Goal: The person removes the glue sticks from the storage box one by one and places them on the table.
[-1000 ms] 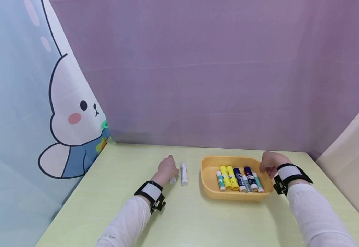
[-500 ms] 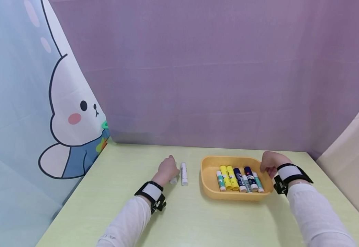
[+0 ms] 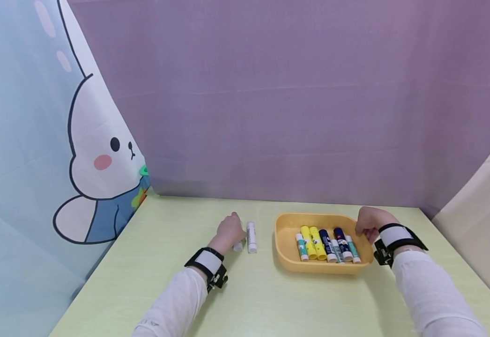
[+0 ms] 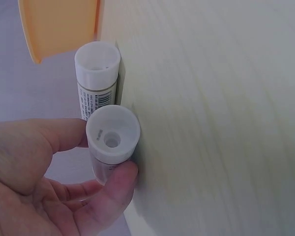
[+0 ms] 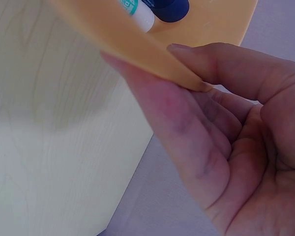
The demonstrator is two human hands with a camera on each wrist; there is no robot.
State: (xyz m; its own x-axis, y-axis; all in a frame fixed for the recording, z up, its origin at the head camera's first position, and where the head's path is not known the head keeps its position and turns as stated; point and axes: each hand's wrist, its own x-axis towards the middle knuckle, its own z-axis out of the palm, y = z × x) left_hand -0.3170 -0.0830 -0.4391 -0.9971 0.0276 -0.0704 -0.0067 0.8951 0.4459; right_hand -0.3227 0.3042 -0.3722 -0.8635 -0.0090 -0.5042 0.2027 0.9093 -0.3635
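Between thumb and finger, my left hand pinches a white glue stick that lies on the table. Its hollow round end faces the left wrist camera; in the head view the hand covers much of it. Just to its right lies a second white glue stick with printed small text and a barcode. My right hand grips the right rim of a yellow-orange plastic tray, thumb inside and a finger along the outside. Several glue sticks in yellow, dark blue and teal lie side by side in the tray.
The light wooden table ends at a purple cloth at the back. On the left hangs a pale blue cloth with a cartoon rabbit. A white cloth borders the right side.
The pinched glue stick and my left hand have shifted very slightly right, toward the second glue stick. My right hand keeps its hold on the tray rim.
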